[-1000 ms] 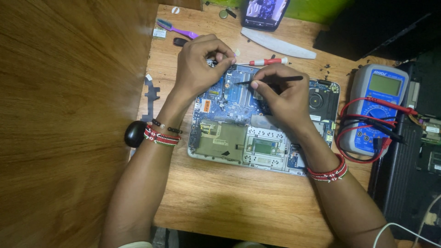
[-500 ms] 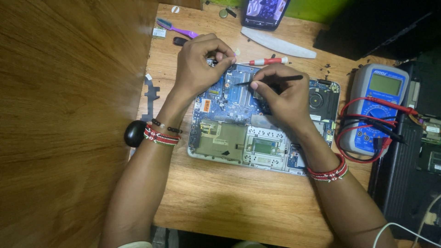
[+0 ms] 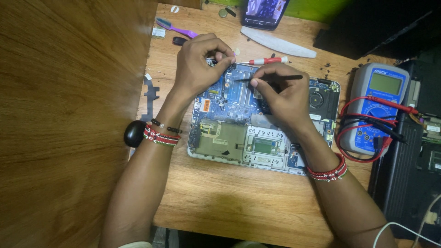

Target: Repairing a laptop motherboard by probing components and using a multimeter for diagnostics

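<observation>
Fingers [image 3: 255,83] pinch 1 black tool [image 3: 275,78] over 1 laptop [image 3: 239,138].

The left hand [image 3: 200,64] hides whatever its fingertips pinch (too small to tell).

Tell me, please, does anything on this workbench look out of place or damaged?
Nothing looks damaged. The opened laptop lies flat with its board exposed. Small dark specks, perhaps screws or debris, lie scattered on the table beyond it. The multimeter's red and black leads lie in a loose tangle.
</observation>
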